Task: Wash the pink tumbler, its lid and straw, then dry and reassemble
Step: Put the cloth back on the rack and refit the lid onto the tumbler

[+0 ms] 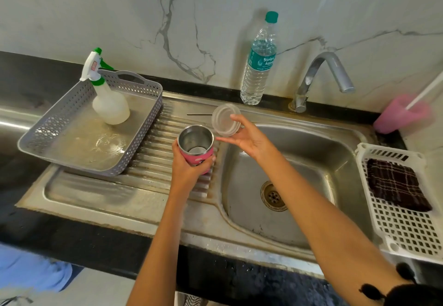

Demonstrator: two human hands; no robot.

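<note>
The pink tumbler (196, 148), steel inside, stands upright over the ribbed drainboard with my left hand (187, 165) wrapped around its lower body. Its mouth is uncovered. My right hand (247, 138) holds the clear round lid (225, 120) by its edge, just up and to the right of the tumbler's rim, tilted toward me. A thin metal straw (199, 114) lies flat on the drainboard behind the tumbler, left of the lid.
A grey perforated basket (72, 118) with a spray bottle (107, 102) sits left on the drainboard. The sink basin (311, 152) and tap (321, 78) lie to the right, with a water bottle (260, 61) behind. A white rack (402, 229) with a dark cloth (395, 183) and a pink cup (400, 114) stand far right.
</note>
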